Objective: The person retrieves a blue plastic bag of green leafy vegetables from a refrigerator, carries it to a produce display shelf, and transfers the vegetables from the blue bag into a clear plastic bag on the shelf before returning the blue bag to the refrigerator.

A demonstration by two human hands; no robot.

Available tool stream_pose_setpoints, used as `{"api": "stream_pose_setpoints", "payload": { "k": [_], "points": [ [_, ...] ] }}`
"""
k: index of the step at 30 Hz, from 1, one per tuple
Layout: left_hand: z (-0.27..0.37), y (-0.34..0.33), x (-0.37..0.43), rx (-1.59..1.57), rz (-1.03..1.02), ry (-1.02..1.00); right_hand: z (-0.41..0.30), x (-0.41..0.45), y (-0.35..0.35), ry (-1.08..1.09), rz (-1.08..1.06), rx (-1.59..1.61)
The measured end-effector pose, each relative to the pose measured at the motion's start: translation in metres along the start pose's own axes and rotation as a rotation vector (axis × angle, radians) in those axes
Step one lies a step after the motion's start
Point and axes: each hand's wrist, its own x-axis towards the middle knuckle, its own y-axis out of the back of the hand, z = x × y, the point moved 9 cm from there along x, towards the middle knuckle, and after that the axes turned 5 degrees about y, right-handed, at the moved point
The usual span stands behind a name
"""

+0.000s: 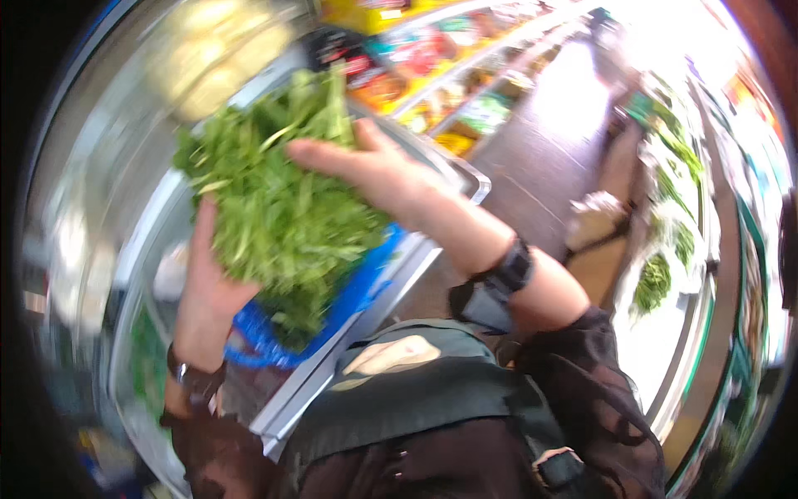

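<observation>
A large bunch of leafy greens [280, 206] is held between my two hands, over a metal-edged counter. My left hand [215, 280] supports it from the lower left, with the thumb or a finger stretched up along the leaves. Across its upper right side lies my right hand [368, 168], fingers spread; some fingers are hidden by the greens. Beneath the bunch, more dark green leaves [299, 321] rest against a blue plastic bag or lining [268, 346]. The picture is blurred by motion.
Pale yellow round produce [218, 50] sits at the upper left. Shelves of packaged goods [430, 50] stand beyond the counter's metal edge [349, 337]. Across a tiled aisle [530, 168], bunches of greens [653, 282] lie on a white display, with cardboard boxes [595, 262] beside it.
</observation>
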Motion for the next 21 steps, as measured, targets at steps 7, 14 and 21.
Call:
{"api": "stream_pose_setpoints", "payload": {
  "k": [7, 14, 21],
  "points": [
    [-0.103, -0.1, 0.115, 0.142, -0.142, 0.377, -0.016, -0.089, 0.171, 0.079, 0.421, -0.185],
    [-0.266, -0.211, 0.219, 0.214, -0.311, 0.704, -0.005, -0.237, 0.346, 0.013, 0.844, -0.188],
    [-0.461, -0.343, 0.256, 0.21, -0.655, 1.154, 0.005, -0.412, 0.458, 0.057, 1.331, -0.152]
  ]
}}
